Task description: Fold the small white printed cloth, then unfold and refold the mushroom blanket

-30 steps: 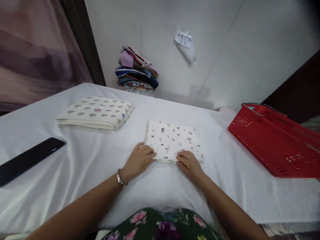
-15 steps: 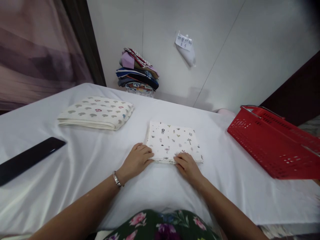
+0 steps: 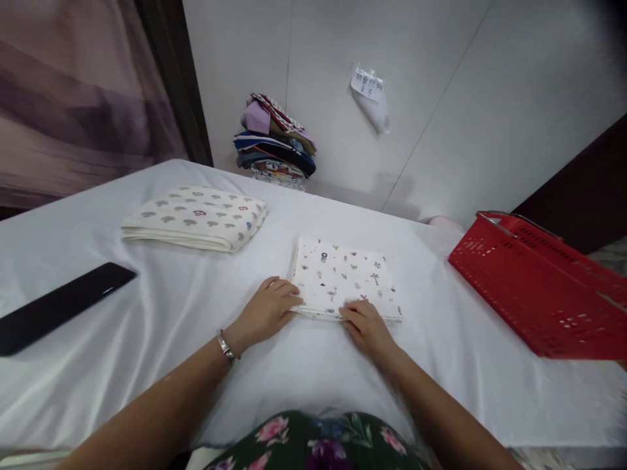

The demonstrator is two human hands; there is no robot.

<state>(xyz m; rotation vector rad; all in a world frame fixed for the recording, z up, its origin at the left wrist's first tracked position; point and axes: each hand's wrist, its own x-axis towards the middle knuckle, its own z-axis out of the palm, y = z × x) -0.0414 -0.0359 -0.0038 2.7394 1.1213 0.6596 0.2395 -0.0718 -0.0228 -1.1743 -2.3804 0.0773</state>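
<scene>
A small folded white cloth with tiny animal and plant prints point(image 3: 345, 277) lies in the middle of the white-covered table point(image 3: 161, 320). My left hand point(image 3: 267, 312) rests at its near left corner, fingers curled against the edge. At the near edge of the same cloth, my right hand point(image 3: 365, 326) presses down with its fingertips on the fabric. Both hands grip the cloth's near edge.
A larger folded cloth with heart prints point(image 3: 196, 217) lies at the far left. A long black flat object point(image 3: 59, 307) sits at the left edge. A red plastic basket point(image 3: 539, 287) stands at the right. A pile of coloured folded clothes point(image 3: 277, 143) leans on the wall.
Both hands have stayed on the cloth's near edge, with the fingers shifting only slightly. The view has drifted a little to the left.
</scene>
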